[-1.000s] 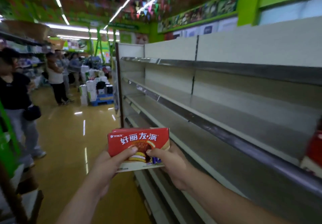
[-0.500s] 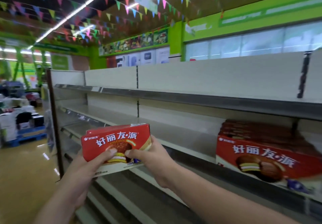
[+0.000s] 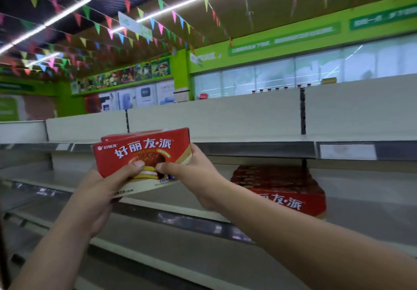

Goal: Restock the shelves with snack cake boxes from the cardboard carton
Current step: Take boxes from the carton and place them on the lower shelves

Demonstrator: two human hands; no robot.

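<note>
– Grey store shelves (image 3: 365,201) fill my view, with coloured bunting (image 3: 108,22) strung under the ceiling. What do you need?

– Where are the goods?

– I'm holding the snack cake boxes (image 3: 140,154) up in front of the shelving, in the air and touching no shelf. It looks like two, one behind the other, though I can't be sure of the count. My left hand (image 3: 101,190) grips the lower left corner with its thumb across the front. My right hand (image 3: 196,172) grips the right end, thumb on the front too, fingers curled behind.

– How far along are we?

– Early, I'd judge. One shelved stack (image 3: 279,190) of the same red boxes sits on the middle level to my right, well apart from what I hold. That's the only stock I can see on these shelves.

– And the carton?

– Out of view, so I can't tell how much is left in it. Next I'd expect to set these down beside the shelved stack, fronts facing out.
</note>
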